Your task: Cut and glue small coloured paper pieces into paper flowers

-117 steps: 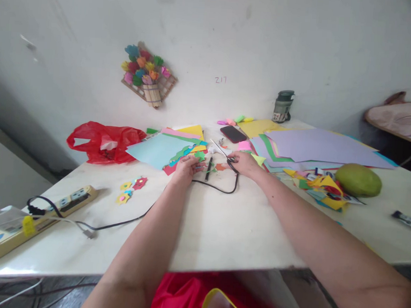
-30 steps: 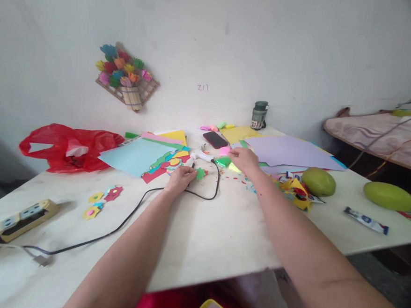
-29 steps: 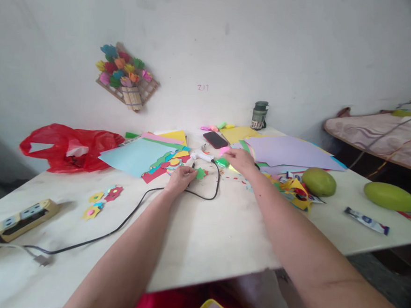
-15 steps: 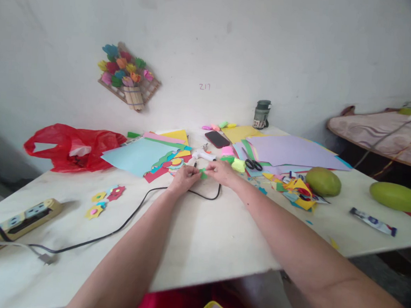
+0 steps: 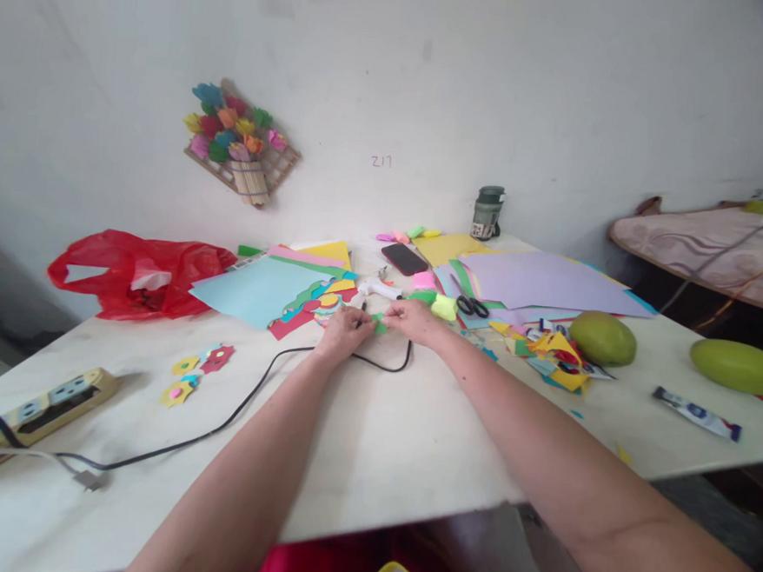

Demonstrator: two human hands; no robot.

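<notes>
Green paper [image 5: 380,324] is pinched by the left hand [image 5: 342,332]. The right hand [image 5: 414,320] has fingers together beside it; I can't tell if they hold anything.

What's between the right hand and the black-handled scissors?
In the head view, a bright yellow item lies between the right hand and the scissors.
</notes>
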